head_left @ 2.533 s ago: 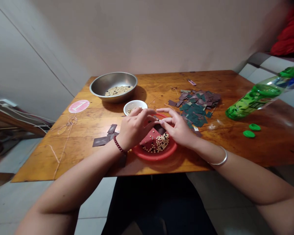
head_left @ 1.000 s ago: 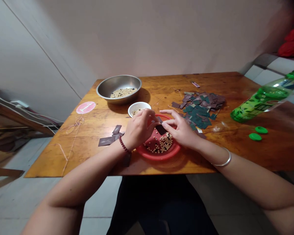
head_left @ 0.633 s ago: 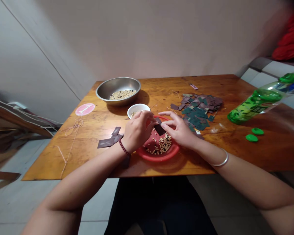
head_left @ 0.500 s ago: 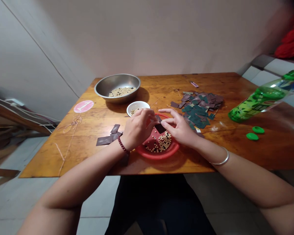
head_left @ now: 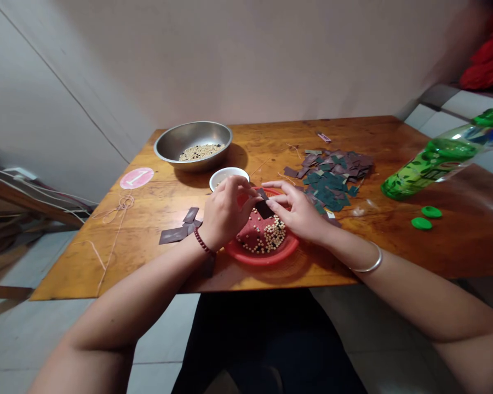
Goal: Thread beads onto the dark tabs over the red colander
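Note:
A red plastic basket (head_left: pixel 290 245) sits at the near edge of the wooden table (head_left: pixel 250 276), with pale beans (head_left: pixel 273 237) piled inside. Over it both hands pinch one small dark square piece (head_left: pixel 264 209). My left hand (head_left: pixel 224 213), with a red bead bracelet on its wrist, grips the piece from the left with curled fingers. From the right, the thumb and forefinger of my right hand (head_left: pixel 298 210) hold it while the other fingers spread. A silver bangle circles the right wrist.
A steel bowl of beans (head_left: pixel 192 143) and a small white bowl (head_left: pixel 225 176) stand behind the basket. A heap of dark green and purple squares (head_left: pixel 331 175) lies at right, several loose ones (head_left: pixel 179 227) at left. Green bottle (head_left: pixel 439 158), two green caps (head_left: pixel 426 216), string (head_left: pixel 119 205), pink round label (head_left: pixel 136 178).
The hands stay over the red basket, working the dark piece between their fingertips. The view shifts slightly; nothing else on the table has moved.

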Tool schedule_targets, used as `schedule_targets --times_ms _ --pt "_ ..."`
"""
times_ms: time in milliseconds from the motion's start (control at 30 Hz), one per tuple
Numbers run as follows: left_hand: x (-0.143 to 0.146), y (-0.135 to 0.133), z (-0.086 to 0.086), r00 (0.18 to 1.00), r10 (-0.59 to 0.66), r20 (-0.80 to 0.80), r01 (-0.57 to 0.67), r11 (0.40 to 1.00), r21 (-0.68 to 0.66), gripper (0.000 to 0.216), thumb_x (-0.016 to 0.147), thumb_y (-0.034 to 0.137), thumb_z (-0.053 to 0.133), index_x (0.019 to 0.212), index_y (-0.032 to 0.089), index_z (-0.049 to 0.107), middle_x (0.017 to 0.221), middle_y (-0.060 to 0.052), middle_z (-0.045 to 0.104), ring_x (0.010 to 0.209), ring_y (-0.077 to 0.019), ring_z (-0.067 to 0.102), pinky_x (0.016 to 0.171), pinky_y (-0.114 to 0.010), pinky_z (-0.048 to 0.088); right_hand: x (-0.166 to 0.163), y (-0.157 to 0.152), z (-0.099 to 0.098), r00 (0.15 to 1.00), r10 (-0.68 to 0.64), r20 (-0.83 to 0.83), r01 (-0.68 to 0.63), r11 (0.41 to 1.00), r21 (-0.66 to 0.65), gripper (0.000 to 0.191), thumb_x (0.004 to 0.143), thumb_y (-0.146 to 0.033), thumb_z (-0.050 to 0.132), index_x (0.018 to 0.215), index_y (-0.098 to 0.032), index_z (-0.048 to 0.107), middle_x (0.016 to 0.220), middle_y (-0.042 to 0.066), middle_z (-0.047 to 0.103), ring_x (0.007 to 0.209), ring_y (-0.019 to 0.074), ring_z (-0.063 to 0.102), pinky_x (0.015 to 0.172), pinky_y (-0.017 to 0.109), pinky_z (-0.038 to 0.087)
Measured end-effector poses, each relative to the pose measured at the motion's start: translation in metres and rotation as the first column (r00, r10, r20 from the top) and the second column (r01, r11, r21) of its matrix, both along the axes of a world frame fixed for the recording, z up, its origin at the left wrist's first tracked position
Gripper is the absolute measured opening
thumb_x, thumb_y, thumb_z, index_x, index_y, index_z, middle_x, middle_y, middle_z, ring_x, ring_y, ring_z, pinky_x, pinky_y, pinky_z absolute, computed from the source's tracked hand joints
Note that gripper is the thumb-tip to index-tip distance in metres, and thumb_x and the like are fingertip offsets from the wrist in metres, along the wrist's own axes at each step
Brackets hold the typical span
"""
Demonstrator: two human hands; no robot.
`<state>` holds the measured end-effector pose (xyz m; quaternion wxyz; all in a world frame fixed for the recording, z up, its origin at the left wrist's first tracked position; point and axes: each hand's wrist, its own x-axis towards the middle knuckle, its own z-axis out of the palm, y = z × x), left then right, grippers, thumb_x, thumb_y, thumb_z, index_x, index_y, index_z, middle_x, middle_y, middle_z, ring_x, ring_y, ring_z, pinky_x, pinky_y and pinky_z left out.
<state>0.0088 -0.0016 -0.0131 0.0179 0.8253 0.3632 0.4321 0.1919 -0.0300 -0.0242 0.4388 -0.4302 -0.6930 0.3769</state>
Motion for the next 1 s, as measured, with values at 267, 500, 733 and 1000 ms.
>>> schedule_targets --times_ms 267,500,733,1000 --pt "0.0003 -0.0010 0.0016 0.995 -0.050 -0.086 0.056 0.996 0.065 0.034 0.080 0.027 0.066 0.101 0.020 0.040 0.083 0.002 0.069 0.080 -0.0136 0.066 0.075 -0.028 0.050 -0.0004 0.0011 -0.0024 0.993 -0.057 0.108 0.050 0.997 0.062 0.020 0.087 -0.027 0.051 0.095 -0.018 0.066 0.091 0.006 0.071 0.086 0.0177 0.067 0.078 0.030 0.054" --pt "0.0008 -0.0018 0.0033 0.994 0.003 -0.110 0.012 0.990 0.141 0.031 0.080 0.024 0.067 0.100 0.021 0.044 0.081 0.002 0.068 0.084 -0.0146 0.064 0.075 -0.027 0.049 -0.0012 0.0018 0.0014 0.988 -0.065 0.139 0.053 0.995 0.085 0.019 0.085 -0.023 0.053 0.091 -0.017 0.070 0.092 0.005 0.072 0.082 0.0165 0.067 0.076 0.027 0.053" --pt "0.0023 -0.0034 0.0046 0.989 0.010 -0.146 0.014 0.987 0.162 0.029 0.080 0.027 0.066 0.098 0.021 0.044 0.081 0.004 0.068 0.086 -0.0135 0.062 0.075 -0.025 0.048 -0.0018 0.0023 -0.0001 0.984 -0.084 0.156 0.067 0.991 0.115 0.019 0.084 -0.023 0.053 0.088 -0.018 0.071 0.088 0.004 0.073 0.080 0.0166 0.067 0.072 0.026 0.053" --pt "0.0014 -0.0029 0.0037 0.990 0.008 -0.141 0.012 0.990 0.139 0.029 0.079 0.023 0.066 0.097 0.020 0.044 0.082 0.002 0.067 0.083 -0.0140 0.064 0.073 -0.026 0.049 -0.0022 0.0028 0.0019 0.975 -0.107 0.194 0.084 0.989 0.121 0.018 0.083 -0.024 0.054 0.084 -0.018 0.072 0.084 0.004 0.073 0.077 0.0164 0.067 0.070 0.025 0.051"
